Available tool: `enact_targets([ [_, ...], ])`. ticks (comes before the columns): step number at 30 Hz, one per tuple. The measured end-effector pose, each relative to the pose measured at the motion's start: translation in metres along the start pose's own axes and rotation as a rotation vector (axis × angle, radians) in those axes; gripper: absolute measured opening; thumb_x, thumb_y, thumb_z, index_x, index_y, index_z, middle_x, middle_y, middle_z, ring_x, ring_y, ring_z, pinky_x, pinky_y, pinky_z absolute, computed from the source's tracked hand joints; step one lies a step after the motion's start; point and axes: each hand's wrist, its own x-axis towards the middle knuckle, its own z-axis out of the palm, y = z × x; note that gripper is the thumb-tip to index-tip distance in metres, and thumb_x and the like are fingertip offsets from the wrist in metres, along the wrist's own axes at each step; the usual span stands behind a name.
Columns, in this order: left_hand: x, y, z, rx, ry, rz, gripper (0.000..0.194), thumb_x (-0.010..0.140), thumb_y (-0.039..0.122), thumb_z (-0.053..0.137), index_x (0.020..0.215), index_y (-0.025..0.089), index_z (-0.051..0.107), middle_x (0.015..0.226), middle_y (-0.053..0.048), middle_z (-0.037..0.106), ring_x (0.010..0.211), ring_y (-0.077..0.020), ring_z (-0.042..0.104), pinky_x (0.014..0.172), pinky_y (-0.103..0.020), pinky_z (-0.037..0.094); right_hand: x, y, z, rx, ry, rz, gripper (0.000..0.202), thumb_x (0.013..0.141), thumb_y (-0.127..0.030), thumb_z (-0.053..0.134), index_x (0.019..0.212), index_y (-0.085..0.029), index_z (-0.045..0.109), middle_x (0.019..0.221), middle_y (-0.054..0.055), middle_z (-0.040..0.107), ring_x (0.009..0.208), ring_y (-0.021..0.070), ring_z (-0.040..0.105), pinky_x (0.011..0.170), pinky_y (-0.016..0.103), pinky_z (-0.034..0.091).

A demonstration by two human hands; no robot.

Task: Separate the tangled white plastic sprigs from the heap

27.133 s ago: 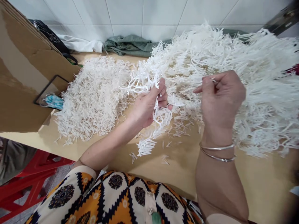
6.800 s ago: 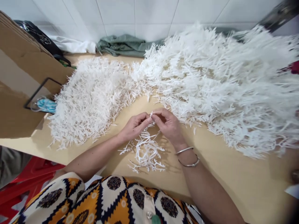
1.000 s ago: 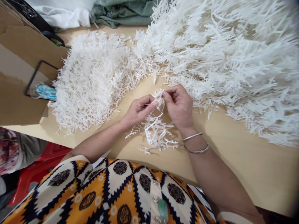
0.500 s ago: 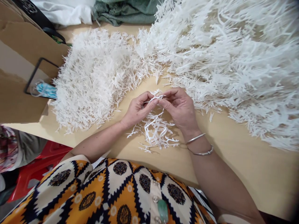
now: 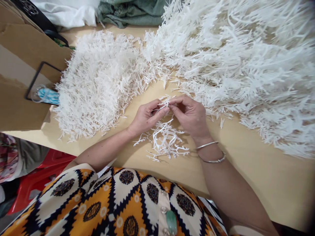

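left hand [image 5: 147,117] and right hand [image 5: 191,115], close together, both pinch a white sprig [image 5: 164,103], probably light and pliable, best gripped by its stem.

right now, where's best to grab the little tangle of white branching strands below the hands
Probably pinch the white tangle at its dense middle, from the near side: thin tips splay outward, and the left hand and right hand crowd its far side.

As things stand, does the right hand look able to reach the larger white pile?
Likely yes: the right hand is beside the pile, with nothing between them, though it pinches a white piece.
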Motion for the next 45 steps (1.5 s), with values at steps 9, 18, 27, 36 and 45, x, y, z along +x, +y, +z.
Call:
enact_targets([
  [9, 0.002, 0.0, 0.003, -0.08, 0.112, -0.009, 0.032, 0.094, 0.051, 0.074, 0.097, 0.021, 0.061, 0.072, 0.006, 0.053, 0.06, -0.0059, 0.04, 0.054, -0.021, 0.032, -0.002, -0.004, 0.003, -0.024, 0.067, -0.069, 0.013, 0.091, -0.015, 0.071, 0.096, -0.027, 0.072, 0.095, 0.0, 0.075, 0.09, 0.0167, 0.072, 0.083, 0.034, 0.059],
  [18, 0.006, -0.005, -0.002, -0.161, 0.137, -0.012, 0.031, 0.093, 0.05, 0.076, 0.09, 0.019, 0.076, 0.082, 0.001, 0.071, 0.071, -0.0063, 0.06, 0.066, -0.02, 0.046, -0.005, -0.006, 0.009, 0.015, -0.001, -0.009, 0.009, 0.092, -0.018, 0.071, 0.096, -0.026, 0.07, 0.093, 0.0, 0.076, 0.087, 0.0169, 0.073, 0.08, 0.034, 0.06],
  [27, -0.007, 0.008, 0.006, -0.021, -0.275, 0.248, 0.018, 0.094, 0.036, 0.077, 0.096, 0.019, 0.08, 0.078, -0.001, 0.075, 0.067, -0.0075, 0.062, 0.066, -0.021, 0.048, 0.003, 0.009, 0.006, -0.055, 0.128, 0.044, 0.002, 0.095, -0.023, 0.068, 0.094, -0.025, 0.067, 0.086, -0.001, 0.072, 0.08, 0.0159, 0.07, 0.077, 0.034, 0.057],
  [36, 0.005, -0.006, -0.001, -0.114, 0.171, 0.073, 0.024, 0.098, 0.044, 0.072, 0.101, 0.021, 0.076, 0.093, -0.001, 0.074, 0.08, -0.0077, 0.063, 0.073, -0.022, 0.05, -0.002, -0.008, 0.003, 0.009, 0.018, -0.045, 0.026, 0.103, -0.03, 0.065, 0.126, -0.032, 0.075, 0.127, 0.003, 0.078, 0.121, 0.0204, 0.073, 0.111, 0.042, 0.057],
  [45, 0.005, -0.007, -0.002, -0.141, 0.144, 0.061, 0.025, 0.093, 0.046, 0.078, 0.1, 0.021, 0.079, 0.094, -0.001, 0.074, 0.087, -0.0092, 0.067, 0.079, -0.023, 0.052, -0.003, -0.003, 0.01, 0.147, -0.05, 0.069, 0.012, 0.087, -0.026, 0.081, 0.098, -0.026, 0.076, 0.098, 0.0, 0.08, 0.091, 0.0178, 0.075, 0.087, 0.036, 0.063],
])
